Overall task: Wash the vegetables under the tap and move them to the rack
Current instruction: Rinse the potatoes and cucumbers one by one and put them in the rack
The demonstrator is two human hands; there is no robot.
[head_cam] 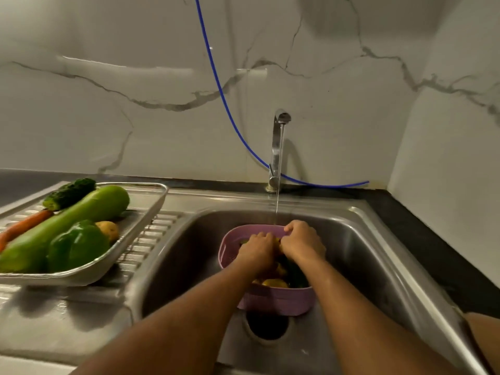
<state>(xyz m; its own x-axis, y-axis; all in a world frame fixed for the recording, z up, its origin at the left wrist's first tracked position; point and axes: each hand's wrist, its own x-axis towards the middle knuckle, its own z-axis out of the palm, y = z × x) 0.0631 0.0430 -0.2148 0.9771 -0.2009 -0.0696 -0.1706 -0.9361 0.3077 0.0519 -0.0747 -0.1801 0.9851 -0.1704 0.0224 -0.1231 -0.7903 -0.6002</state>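
Note:
A pink colander (276, 300) stands in the steel sink (359, 247) under the running tap (277, 147). Both my hands are inside it, close together at its far side. My left hand (257, 249) and my right hand (303, 240) curl over a yellowish vegetable that they mostly hide. More yellow and dark green vegetables (273, 282) lie in the colander's near part. The metal rack (146, 212) on the left drainboard holds a long pale green gourd (67, 226), a green pepper (77, 246), a carrot (24, 226), a cucumber (69, 193) and a potato (108, 230).
The open drain hole (267, 326) lies just in front of the colander. A blue hose (224, 98) hangs down the marble wall behind the tap. Dark countertop (422, 239) borders the sink on the right.

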